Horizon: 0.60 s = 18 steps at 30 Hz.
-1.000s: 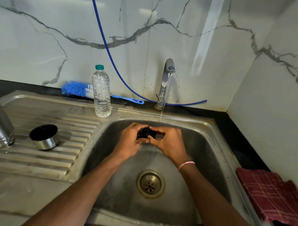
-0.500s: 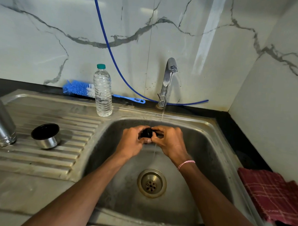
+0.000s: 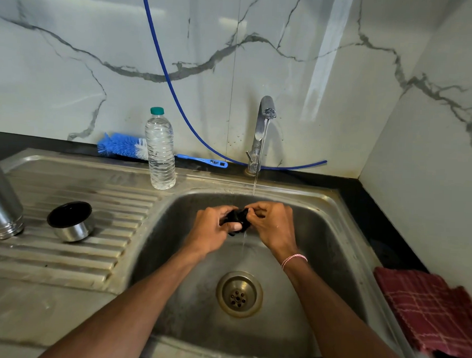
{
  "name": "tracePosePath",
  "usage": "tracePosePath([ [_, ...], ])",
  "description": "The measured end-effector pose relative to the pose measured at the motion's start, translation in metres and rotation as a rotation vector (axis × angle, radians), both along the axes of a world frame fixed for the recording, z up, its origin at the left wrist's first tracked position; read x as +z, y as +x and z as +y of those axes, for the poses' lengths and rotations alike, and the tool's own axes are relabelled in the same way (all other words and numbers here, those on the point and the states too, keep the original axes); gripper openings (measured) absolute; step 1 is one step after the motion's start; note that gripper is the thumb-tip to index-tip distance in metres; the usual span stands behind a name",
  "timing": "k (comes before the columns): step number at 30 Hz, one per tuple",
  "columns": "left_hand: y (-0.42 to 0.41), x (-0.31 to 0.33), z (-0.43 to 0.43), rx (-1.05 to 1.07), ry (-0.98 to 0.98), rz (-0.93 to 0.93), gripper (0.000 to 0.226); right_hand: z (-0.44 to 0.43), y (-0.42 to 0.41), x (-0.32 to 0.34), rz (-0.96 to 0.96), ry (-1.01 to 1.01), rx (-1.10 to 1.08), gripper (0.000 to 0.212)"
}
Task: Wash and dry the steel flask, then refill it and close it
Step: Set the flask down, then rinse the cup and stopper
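Far to the left of both grips, at the picture's edge, the steel flask stood on the ribbed draining board of the bench, its ringed end down. It was cut off by the frame, and no brand showed on it. Just right of it, and well left of the grips, a steel cup with a black inside sat mouth up on the ribs. Behind these, against the marble wall, lay a blue bottle brush. The dark marks on its handle were too small to read. In front of the brush stood a clear water bottle with a green cap, and I could see no label on it. A blue hose ran down the wall past it.

Over the sink the left grip was clenched on a small black piece, thumb across its front. The right grip pinched the same piece from the other side, so the two met around it. A thin stream fell from the tap behind them, onto the piece and on down towards the drain below the grips. A pink and white band circled the right wrist. Well to the right of the grips, a red checked cloth lay on the dark bench edge.
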<state>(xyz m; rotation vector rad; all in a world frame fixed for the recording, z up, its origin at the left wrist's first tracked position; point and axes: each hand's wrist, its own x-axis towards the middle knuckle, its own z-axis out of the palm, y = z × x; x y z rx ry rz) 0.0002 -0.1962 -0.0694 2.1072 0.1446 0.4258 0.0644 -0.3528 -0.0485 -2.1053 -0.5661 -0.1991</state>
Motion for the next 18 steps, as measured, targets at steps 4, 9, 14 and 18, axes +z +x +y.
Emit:
tracePosePath([
  [4,-0.001,-0.002,0.001,0.009,-0.022,0.018,0.047,0.001,0.003,-0.007,0.156,0.107,0.002,0.014],
  [9,0.002,-0.011,0.002,-0.005,-0.223,0.102,0.036,0.002,0.009,-0.019,0.292,0.188,-0.036,0.011],
  [14,0.0,-0.013,-0.003,-0.014,-0.472,0.197,0.034,0.0,0.011,-0.024,0.392,0.254,-0.031,0.012],
  [18,0.002,-0.017,-0.002,-0.025,-0.546,0.226,0.035,-0.002,0.006,-0.018,0.566,0.32,0.053,0.016],
])
